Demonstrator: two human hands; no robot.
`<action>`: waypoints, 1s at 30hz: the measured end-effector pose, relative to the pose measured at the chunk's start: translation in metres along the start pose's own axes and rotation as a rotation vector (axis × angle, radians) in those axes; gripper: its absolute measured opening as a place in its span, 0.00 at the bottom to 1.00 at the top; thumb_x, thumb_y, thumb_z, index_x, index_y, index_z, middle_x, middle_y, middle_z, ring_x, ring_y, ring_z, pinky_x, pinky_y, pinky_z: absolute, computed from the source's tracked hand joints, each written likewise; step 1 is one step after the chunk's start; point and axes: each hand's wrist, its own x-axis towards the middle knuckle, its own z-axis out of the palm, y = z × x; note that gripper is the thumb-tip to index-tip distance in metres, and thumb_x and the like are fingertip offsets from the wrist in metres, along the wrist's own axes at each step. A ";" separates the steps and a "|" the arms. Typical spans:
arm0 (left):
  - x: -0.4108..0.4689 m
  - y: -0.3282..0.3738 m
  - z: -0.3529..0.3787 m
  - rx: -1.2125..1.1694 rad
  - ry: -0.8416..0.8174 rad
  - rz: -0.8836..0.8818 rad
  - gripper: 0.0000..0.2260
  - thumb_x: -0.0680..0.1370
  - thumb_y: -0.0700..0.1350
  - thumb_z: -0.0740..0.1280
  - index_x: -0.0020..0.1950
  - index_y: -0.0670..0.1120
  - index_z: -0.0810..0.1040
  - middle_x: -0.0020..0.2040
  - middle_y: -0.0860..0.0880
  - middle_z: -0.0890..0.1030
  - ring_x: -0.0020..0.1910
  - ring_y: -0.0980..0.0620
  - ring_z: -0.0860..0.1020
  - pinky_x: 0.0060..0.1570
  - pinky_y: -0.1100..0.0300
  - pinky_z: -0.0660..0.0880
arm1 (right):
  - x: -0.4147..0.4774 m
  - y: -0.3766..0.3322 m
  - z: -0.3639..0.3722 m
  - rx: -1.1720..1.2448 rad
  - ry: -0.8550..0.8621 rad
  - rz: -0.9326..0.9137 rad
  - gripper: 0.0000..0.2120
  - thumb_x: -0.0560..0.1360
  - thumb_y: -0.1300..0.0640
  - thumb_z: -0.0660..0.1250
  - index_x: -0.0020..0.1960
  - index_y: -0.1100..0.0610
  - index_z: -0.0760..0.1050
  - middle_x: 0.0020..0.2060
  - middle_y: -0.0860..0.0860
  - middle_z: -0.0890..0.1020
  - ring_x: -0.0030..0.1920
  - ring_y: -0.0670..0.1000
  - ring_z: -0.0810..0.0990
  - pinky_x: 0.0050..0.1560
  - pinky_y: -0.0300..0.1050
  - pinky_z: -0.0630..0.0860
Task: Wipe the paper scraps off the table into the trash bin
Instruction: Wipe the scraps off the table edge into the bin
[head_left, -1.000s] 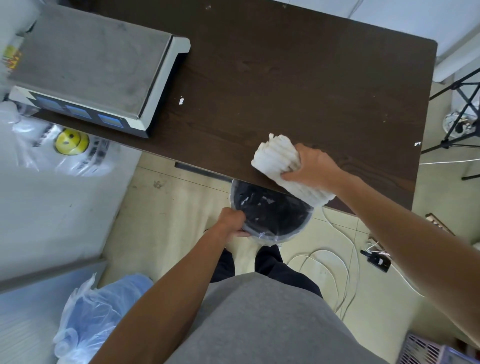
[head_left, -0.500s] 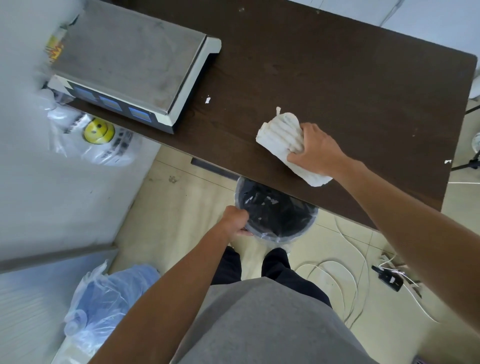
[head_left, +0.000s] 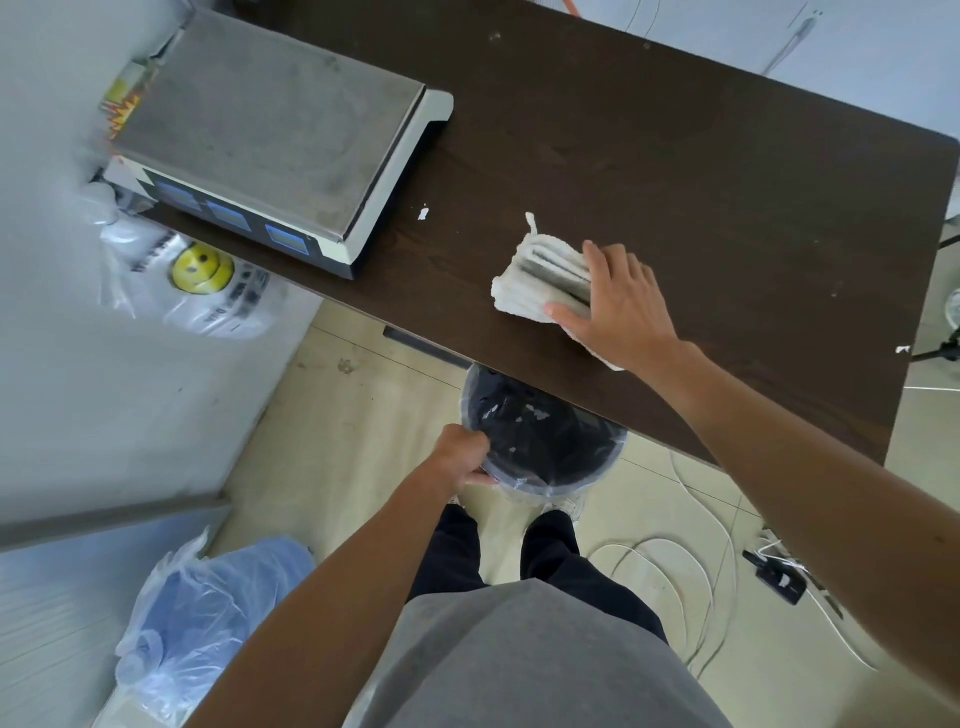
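Observation:
A folded white cloth (head_left: 540, 273) lies flat on the dark brown table (head_left: 675, 171), and my right hand (head_left: 618, 306) presses down on its right half with fingers spread. A small white paper scrap (head_left: 423, 212) sits on the table to the cloth's left, near the scale. Another scrap (head_left: 903, 349) lies at the table's right edge. Below the table's near edge stands the trash bin (head_left: 545, 441) with a black liner and a few scraps inside. My left hand (head_left: 462, 454) grips the bin's left rim.
A grey electronic scale (head_left: 270, 130) fills the table's left end. Plastic bags (head_left: 202, 280) hang at the left, and a blue-filled bag (head_left: 208, 608) sits on the floor. White cables (head_left: 691, 566) and a black plug (head_left: 774, 574) lie on the tiles at the right.
My right hand has slid the cloth away from the table's near edge toward the middle and flattened on it. The left hand keeps hold of the bin rim.

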 end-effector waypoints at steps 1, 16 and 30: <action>0.000 0.001 0.001 0.003 0.001 0.003 0.12 0.80 0.34 0.60 0.63 0.39 0.73 0.49 0.44 0.78 0.41 0.42 0.86 0.45 0.48 0.84 | 0.000 0.000 0.002 0.008 0.026 0.006 0.37 0.77 0.35 0.59 0.74 0.62 0.62 0.62 0.59 0.74 0.61 0.60 0.75 0.64 0.57 0.70; 0.005 -0.005 -0.003 -0.006 0.002 -0.025 0.09 0.81 0.35 0.61 0.60 0.41 0.74 0.51 0.43 0.77 0.42 0.41 0.86 0.46 0.47 0.84 | -0.017 -0.017 -0.007 0.127 0.151 -0.139 0.22 0.72 0.59 0.64 0.66 0.60 0.69 0.59 0.55 0.77 0.59 0.56 0.75 0.64 0.51 0.69; -0.007 -0.043 -0.055 -0.157 0.071 -0.052 0.14 0.80 0.30 0.59 0.66 0.31 0.71 0.47 0.37 0.79 0.37 0.39 0.83 0.30 0.50 0.83 | -0.072 -0.087 0.030 0.213 -0.719 -0.146 0.12 0.78 0.46 0.60 0.43 0.51 0.76 0.34 0.47 0.82 0.40 0.50 0.80 0.44 0.46 0.76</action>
